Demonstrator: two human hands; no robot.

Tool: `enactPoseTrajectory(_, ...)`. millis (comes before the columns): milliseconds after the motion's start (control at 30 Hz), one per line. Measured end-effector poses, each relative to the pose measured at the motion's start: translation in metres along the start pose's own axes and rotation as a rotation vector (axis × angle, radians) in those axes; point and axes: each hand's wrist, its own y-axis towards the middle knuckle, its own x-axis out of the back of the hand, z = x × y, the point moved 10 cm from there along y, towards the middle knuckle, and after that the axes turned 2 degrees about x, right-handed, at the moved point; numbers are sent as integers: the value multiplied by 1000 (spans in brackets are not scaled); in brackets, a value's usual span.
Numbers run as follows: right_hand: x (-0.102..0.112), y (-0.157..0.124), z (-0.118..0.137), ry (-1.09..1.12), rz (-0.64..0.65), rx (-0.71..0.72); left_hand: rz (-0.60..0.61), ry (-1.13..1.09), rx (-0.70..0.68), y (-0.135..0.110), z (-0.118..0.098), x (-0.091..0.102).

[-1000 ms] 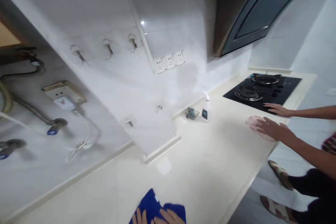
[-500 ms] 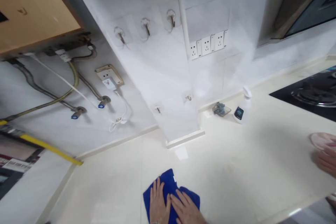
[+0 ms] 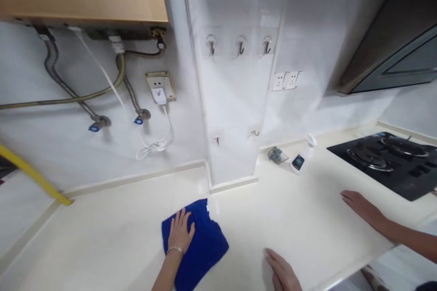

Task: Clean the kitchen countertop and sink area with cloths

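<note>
The blue cloth [image 3: 203,252], centre of the clock face, lies slightly creased on the pale counter [image 3: 112,232], its small white tag [image 3: 208,208] near twelve o'clock. The left hand [image 3: 181,234] rests palm down on its ten-o'clock side, fingers a little spread, a bracelet [image 3: 175,249] round the wrist. Between three and four o'clock, apart from the cloth, is the right hand [image 3: 282,270], fingers straight and close together; whether it touches the counter I cannot tell. Between two and three, farther off, a co-worker's hand [image 3: 358,206] is palm down near the black hob [image 3: 341,149]. A yellow pipe [image 3: 34,175] meets the counter around ten. A wall column [image 3: 235,100] with hooks rises past twelve; between one and two, a clear dish [image 3: 282,159] holding something crumpled and greyish-blue sits just beside a white spray bottle [image 3: 305,158]. The range hood [image 3: 403,54] hangs farther back, above the hob.
</note>
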Motion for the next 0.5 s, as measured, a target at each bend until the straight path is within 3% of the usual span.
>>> enactPoseTrajectory(100,-3,-5,12,-89,10,89,-21,14,25,-28,-22,-11)
enactPoseTrajectory(267,-3,3,27,-193,-29,114,-77,37,-4,-84,-60,-23)
enactPoseTrajectory(500,6,24,45,-229,14,66,-300,-9,-43,-83,-56,-26)
